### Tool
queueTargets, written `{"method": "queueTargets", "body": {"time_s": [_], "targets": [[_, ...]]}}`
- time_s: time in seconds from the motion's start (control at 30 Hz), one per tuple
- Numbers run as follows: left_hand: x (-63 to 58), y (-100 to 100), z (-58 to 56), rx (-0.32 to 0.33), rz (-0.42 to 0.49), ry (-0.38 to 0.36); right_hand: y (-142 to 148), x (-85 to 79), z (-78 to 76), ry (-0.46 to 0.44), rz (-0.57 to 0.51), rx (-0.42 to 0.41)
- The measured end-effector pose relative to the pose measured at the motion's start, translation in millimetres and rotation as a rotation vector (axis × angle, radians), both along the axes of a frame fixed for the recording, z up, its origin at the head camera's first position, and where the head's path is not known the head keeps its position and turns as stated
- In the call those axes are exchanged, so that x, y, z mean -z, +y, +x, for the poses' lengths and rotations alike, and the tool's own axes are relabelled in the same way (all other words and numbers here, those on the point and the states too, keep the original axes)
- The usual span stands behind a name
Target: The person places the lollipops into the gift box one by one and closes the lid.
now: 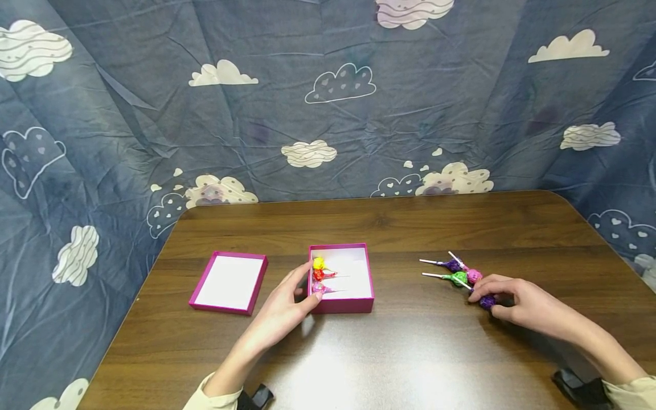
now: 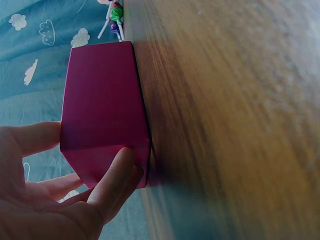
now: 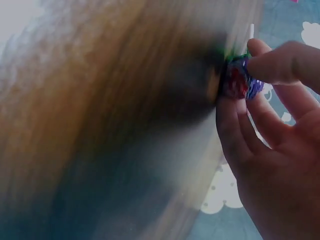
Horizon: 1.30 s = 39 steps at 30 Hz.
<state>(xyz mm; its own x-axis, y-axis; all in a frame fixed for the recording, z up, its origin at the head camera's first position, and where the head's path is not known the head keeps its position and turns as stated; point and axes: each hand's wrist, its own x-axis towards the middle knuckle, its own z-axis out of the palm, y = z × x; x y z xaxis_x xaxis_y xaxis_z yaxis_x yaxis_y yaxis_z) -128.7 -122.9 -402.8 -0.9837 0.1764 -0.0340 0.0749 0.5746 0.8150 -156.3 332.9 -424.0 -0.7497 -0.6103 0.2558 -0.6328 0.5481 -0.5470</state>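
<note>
My left hand [image 1: 279, 304] grips the left side of an open magenta box [image 1: 341, 306], thumb at the near left corner and fingers along the outer wall. Within the box, a yellow lollipop [image 1: 319, 263], a red lollipop [image 1: 319, 275] and a pink lollipop [image 1: 320, 288] lie in a column by the left wall, sticks pointing right. Over on the right, my right hand [image 1: 523, 302] pinches a dark purple lollipop [image 1: 487, 302] by its wrapped head. Just beyond it lie a green lollipop [image 1: 458, 278], a bright pink lollipop [image 1: 474, 276] and another purple lollipop [image 1: 453, 265].
The magenta-rimmed lid [image 1: 230, 283] lies white inside up, left of the box. All of it rests on a brown wooden table [image 1: 389, 353]. Behind the table's far edge hangs a blue cloth [image 1: 338, 136] printed with clouds.
</note>
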Motion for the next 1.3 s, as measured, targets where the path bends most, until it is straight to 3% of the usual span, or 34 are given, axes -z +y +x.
{"method": "queueTargets", "body": {"time_s": [0.4, 0.6, 0.9, 1.07, 1.2, 1.3], "targets": [[1.2, -0.3, -0.1, 0.004, 0.002, -0.010, -18.1, -0.4, 5.6, -0.017, 0.006, -0.046], [1.4, -0.4, 0.0, 0.008, 0.001, -0.013, -31.9, -6.7, 10.2, 0.051, 0.010, -0.009], [0.8, -1.1, 0.4, -0.001, 0.004, -0.004, -49.4, -13.8, 12.6, 0.077, 0.058, 0.088], [0.4, -1.0, 0.2, -0.003, 0.008, -0.005, -59.5, -13.6, 9.1, 0.085, 0.013, 0.056], [0.3, -0.8, -0.2, -0.002, 0.006, -0.013, -67.7, -13.1, 3.4, 0.148, -0.003, 0.011], [0.3, -0.6, -0.5, -0.001, 0.005, -0.019, -72.2, -13.1, -0.3, 0.215, 0.018, 0.026]]}}
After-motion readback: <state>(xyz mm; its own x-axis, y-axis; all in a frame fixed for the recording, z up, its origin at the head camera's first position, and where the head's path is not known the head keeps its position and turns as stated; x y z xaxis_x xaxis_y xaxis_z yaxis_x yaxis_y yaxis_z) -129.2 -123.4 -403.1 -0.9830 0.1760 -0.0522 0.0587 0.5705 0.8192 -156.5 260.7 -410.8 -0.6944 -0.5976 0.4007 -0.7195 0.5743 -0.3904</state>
